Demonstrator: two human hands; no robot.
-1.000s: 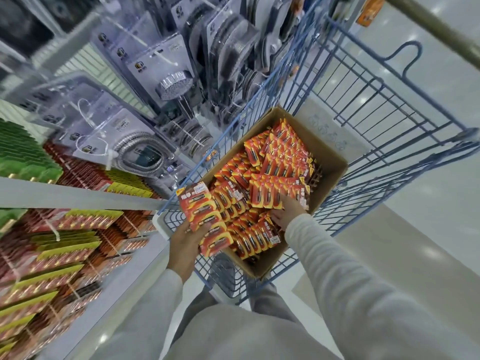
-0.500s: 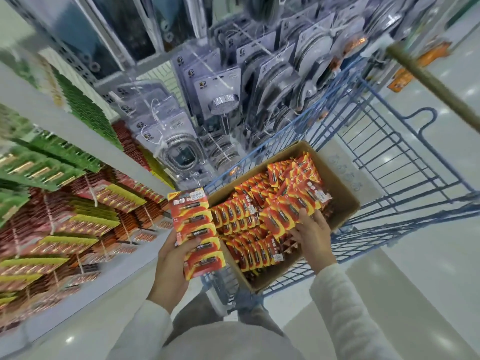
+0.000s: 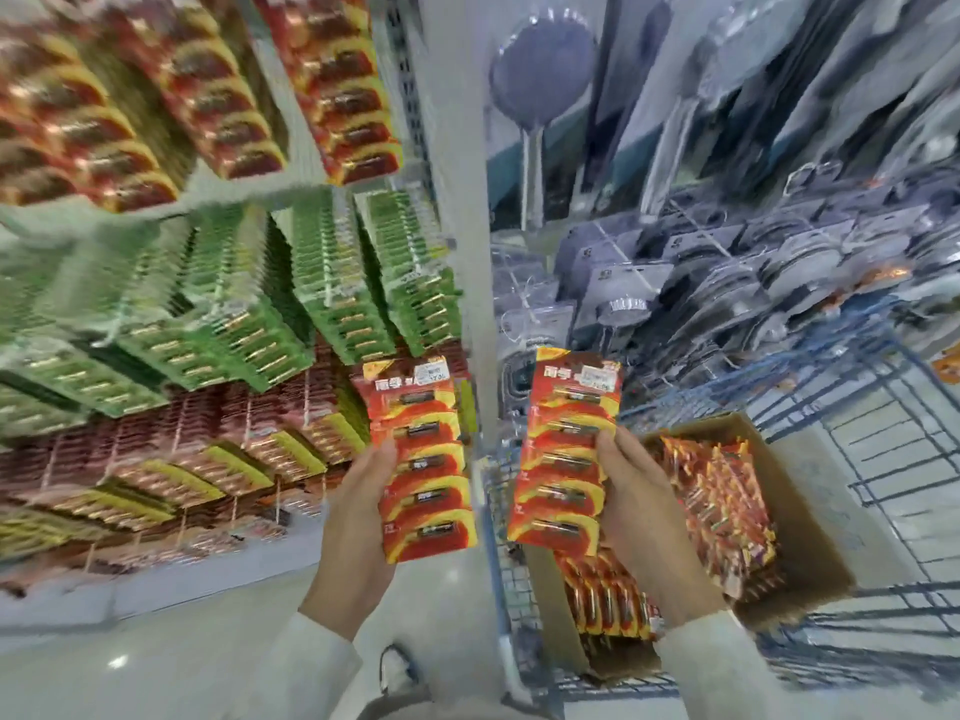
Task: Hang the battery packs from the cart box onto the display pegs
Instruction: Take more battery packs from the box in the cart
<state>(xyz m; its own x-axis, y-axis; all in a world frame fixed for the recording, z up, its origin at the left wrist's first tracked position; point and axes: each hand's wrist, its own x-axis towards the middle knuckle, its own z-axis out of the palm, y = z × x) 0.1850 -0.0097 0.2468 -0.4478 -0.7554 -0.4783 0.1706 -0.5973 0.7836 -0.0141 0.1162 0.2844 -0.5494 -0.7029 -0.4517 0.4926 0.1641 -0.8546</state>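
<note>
Display, far left: rows of hanging packs, red-and-yellow packs point(image 3: 218, 96) at top, green packs point(image 3: 311, 304) in the middle, darker red ones below. All blurred; pegs not made out.
Left hand point(image 3: 358, 517): fingers curled round the lower left edge of the left strip point(image 3: 421, 459), a red-and-yellow strip of battery packs. The strip is upright, raised in front of the display's lower rows.
Upright post point(image 3: 457, 200): white, behind and between the two strips.
Right strip point(image 3: 566, 449): same kind, upright, just beside the left strip, not touching it.
Right hand point(image 3: 639, 511): grips the right strip by its right edge.
Box point(image 3: 810, 511): cardboard, below and right of the right hand, holding more boxed packs point(image 3: 717, 511).
Cart point(image 3: 497, 553): blue wire, carries the box.
Shower heads point(image 3: 623, 306): clear blister packs, upper right.
</note>
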